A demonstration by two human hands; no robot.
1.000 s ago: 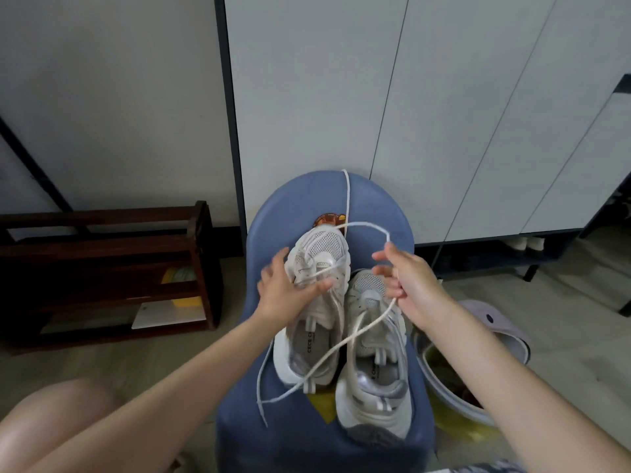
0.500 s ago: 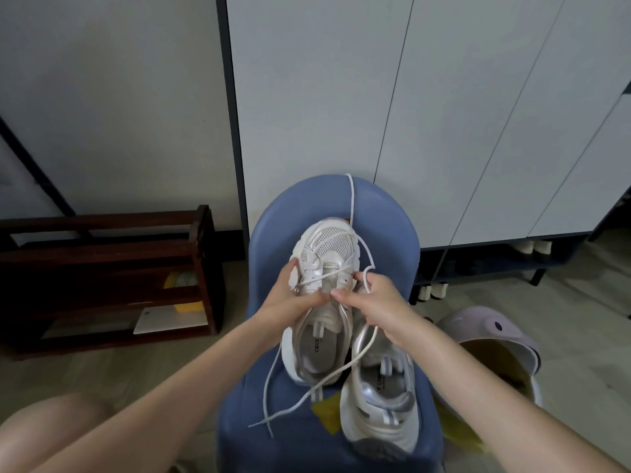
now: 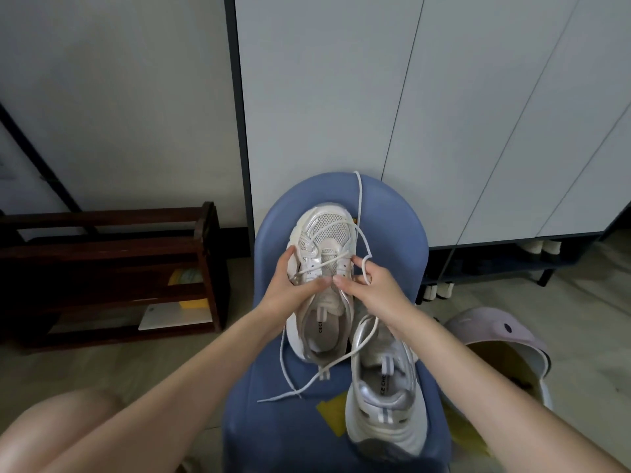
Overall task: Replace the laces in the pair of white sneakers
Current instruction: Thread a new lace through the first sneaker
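Right hand [image 3: 370,288] has returned; both hands grip one lace [image 3: 327,261]; two sneakers [image 3: 321,288].

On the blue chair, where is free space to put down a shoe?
The blue chair has bare seat left of the nearer sneaker, crossed only by the loose lace, and a strip along its right edge. The middle is crowded: both hands work on the farther sneaker.

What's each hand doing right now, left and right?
Left hand: grips the far sneaker at its eyelet area.
Right hand: pinches the white lace beside the same sneaker.
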